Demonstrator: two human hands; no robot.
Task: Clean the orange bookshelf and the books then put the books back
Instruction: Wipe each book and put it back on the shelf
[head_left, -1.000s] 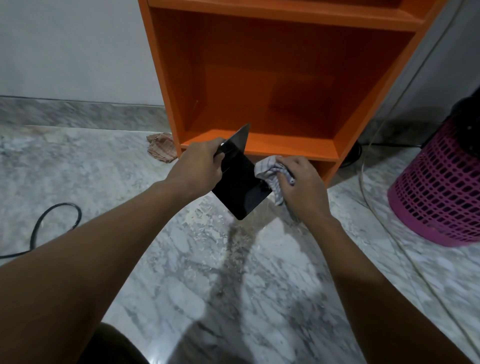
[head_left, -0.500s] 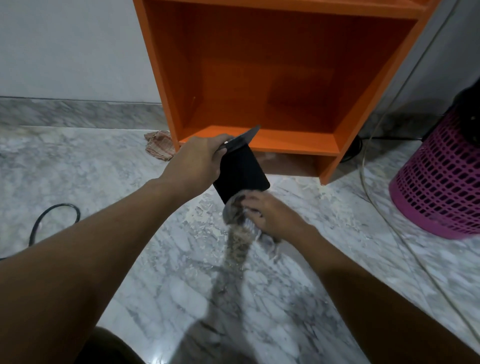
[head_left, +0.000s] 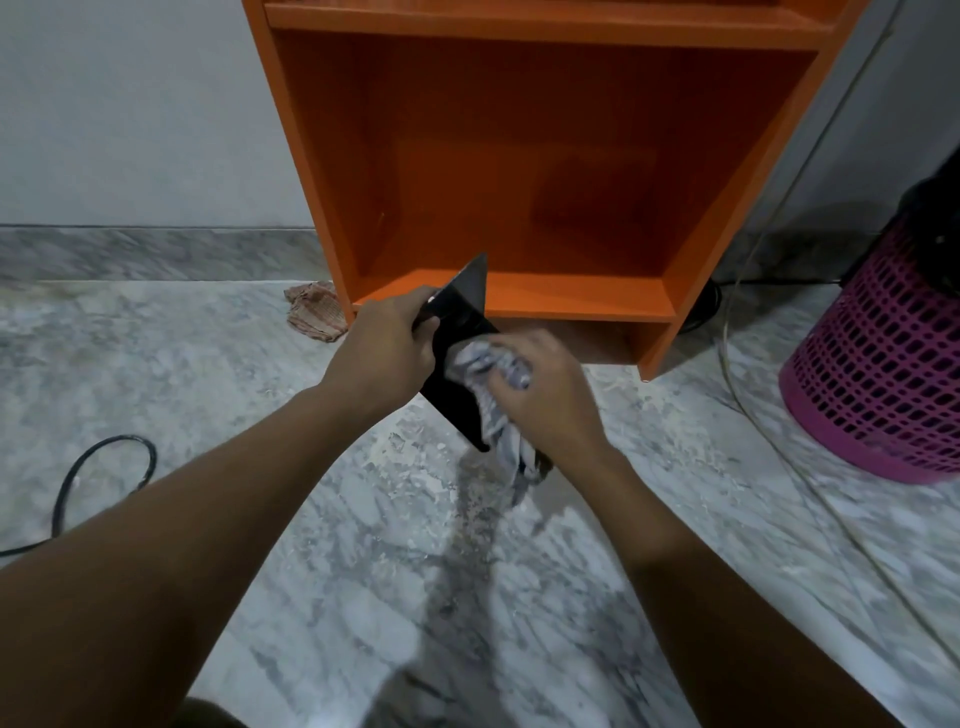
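Observation:
The orange bookshelf (head_left: 519, 156) stands against the wall, its lower compartment bare. In front of its bottom edge my left hand (head_left: 389, 343) grips a thin black book (head_left: 457, 322) by its left edge, tilted with one corner up. My right hand (head_left: 540, 395) clutches a crumpled grey-white checked cloth (head_left: 483, 369) and presses it against the book's dark cover. The cloth's tail hangs down below the book. The book's lower right part is hidden behind the cloth and hand.
A second crumpled pinkish rag (head_left: 314, 312) lies on the marble floor (head_left: 363, 519) by the shelf's left foot. A pink perforated basket (head_left: 883, 374) stands at the right. A black cable (head_left: 104, 467) loops at the left, and a thin cord (head_left: 753, 415) runs past the shelf's right side.
My right hand with the cloth dropped below the book, then came back up onto its cover. The book tipped in my left hand. The view shifted slightly.

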